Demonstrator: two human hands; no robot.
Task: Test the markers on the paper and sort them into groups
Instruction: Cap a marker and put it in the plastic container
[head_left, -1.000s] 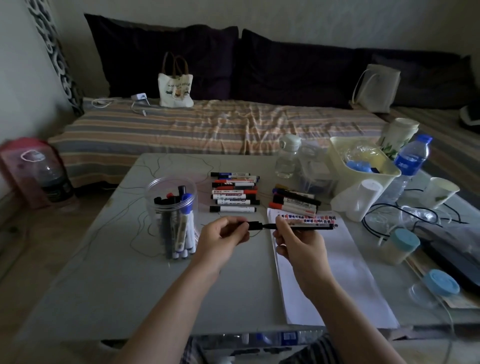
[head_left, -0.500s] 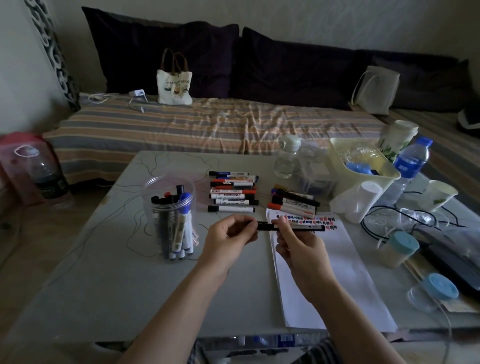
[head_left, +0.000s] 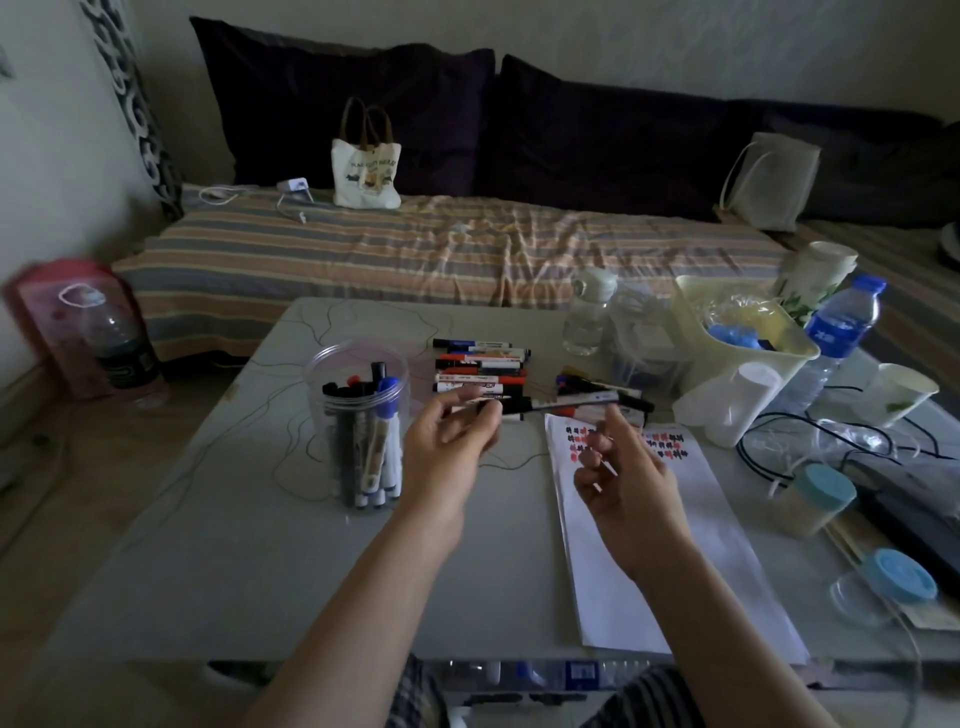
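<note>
Marker (head_left: 566, 404) now released, slim, glossy.

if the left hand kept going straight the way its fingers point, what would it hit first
Most likely the stacked markers lying just beyond the left hand. Its fingers already overlap the nearest one in the picture, though depth is unclear, so it may be touching it already.

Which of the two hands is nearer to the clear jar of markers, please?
Left. The left hand hovers just right of the clear jar, while the right hand is farther right, over the paper.
</note>
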